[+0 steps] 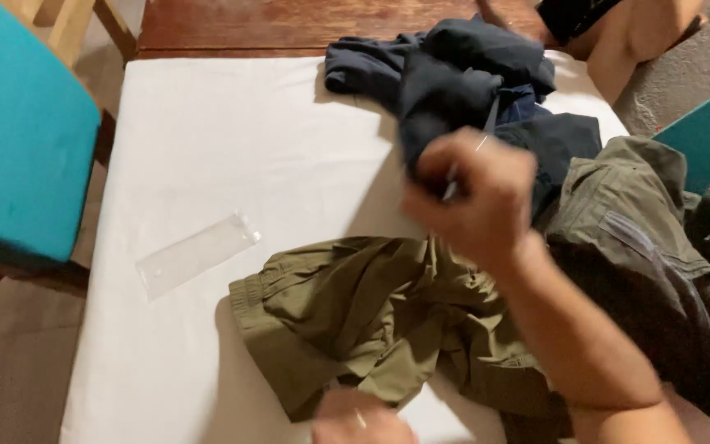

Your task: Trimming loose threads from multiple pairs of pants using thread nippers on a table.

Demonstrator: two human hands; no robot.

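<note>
Your right hand (474,197) pinches a thin needle (463,171), fingers closed, above the olive garment (355,312) on the white table (207,148). Your left hand (359,419), fingers hidden, touches its lower edge.

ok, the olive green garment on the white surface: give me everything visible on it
The olive green garment is a woven, matte cloth, crumpled and bunched rather than flat, with stitched seams and a hemmed cuff-like end toward the left. It lies on the white padded surface, its right part running under the right hand and forearm. The left hand touches its lower edge. A similar olive piece lies to the right, beside the dark blue garment; whether they join is hidden.
</note>
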